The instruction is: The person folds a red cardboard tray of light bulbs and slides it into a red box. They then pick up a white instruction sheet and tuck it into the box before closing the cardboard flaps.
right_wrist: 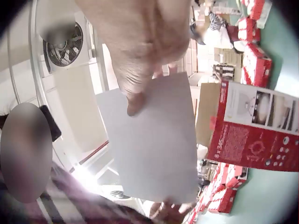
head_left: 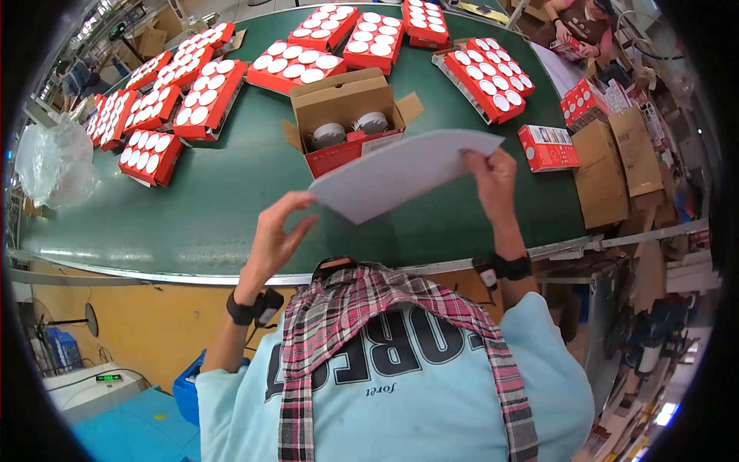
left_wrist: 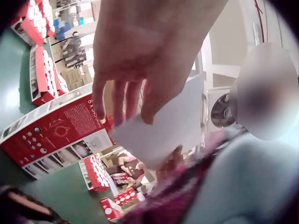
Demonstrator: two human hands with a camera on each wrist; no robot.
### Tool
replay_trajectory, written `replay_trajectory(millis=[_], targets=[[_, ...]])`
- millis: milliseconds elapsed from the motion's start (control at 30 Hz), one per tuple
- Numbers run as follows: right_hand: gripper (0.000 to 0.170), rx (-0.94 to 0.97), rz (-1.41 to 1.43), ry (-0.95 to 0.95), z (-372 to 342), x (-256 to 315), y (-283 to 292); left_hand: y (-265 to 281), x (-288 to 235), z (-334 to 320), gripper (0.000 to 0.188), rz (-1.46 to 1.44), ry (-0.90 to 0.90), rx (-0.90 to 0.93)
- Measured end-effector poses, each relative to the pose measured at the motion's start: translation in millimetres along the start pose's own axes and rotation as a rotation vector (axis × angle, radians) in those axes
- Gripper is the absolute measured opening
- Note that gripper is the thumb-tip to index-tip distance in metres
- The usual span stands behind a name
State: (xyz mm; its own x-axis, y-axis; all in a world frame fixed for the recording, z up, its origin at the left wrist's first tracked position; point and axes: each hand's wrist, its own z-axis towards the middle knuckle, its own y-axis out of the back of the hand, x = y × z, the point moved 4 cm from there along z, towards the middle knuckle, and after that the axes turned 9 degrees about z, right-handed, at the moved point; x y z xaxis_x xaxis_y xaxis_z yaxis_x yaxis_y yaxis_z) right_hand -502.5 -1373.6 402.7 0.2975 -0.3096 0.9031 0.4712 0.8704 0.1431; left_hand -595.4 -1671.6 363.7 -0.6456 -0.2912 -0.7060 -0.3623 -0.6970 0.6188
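A thin white sheet (head_left: 408, 171), slightly bowed, is held up over the near side of an open red-and-brown carton (head_left: 342, 158). My right hand (head_left: 495, 181) pinches its right corner; in the right wrist view the thumb (right_wrist: 135, 103) lies across the sheet's face. My left hand (head_left: 277, 235) is at the opposite corner, fingertips right at the edge and the thumb spread apart below. Two round grey-white pieces (head_left: 329, 135) show inside the carton, whose brown flaps (head_left: 409, 108) stand open. The sheet hides part of the carton's front.
Several red boxes topped with white discs (head_left: 206, 100) stand along the back and left of the green table (head_left: 192, 215). A closed red box (head_left: 548, 148) lies at right, near flattened cardboard (head_left: 600, 173). Clear plastic (head_left: 54, 165) lies at left. Another person (head_left: 581, 31) works at far right.
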Motion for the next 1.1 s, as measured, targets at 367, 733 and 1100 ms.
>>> replay_trajectory(millis=[367, 733, 1100], targets=[[0.021, -0.021, 0.042, 0.200, 105.7, 12.4, 7.6, -34.9, 14.4, 78.3, 0.032, 0.769, -0.116, -0.092], [0.024, 0.493, -0.173, 0.473, 132.7, 12.1, -35.3, -31.6, 26.4, 67.1, 0.037, 0.678, -0.134, -0.140], [0.023, 0.857, -0.502, 0.390, 147.0, 31.8, -75.9, -34.1, 29.1, 65.2, 0.037, 0.679, -0.155, -0.178]])
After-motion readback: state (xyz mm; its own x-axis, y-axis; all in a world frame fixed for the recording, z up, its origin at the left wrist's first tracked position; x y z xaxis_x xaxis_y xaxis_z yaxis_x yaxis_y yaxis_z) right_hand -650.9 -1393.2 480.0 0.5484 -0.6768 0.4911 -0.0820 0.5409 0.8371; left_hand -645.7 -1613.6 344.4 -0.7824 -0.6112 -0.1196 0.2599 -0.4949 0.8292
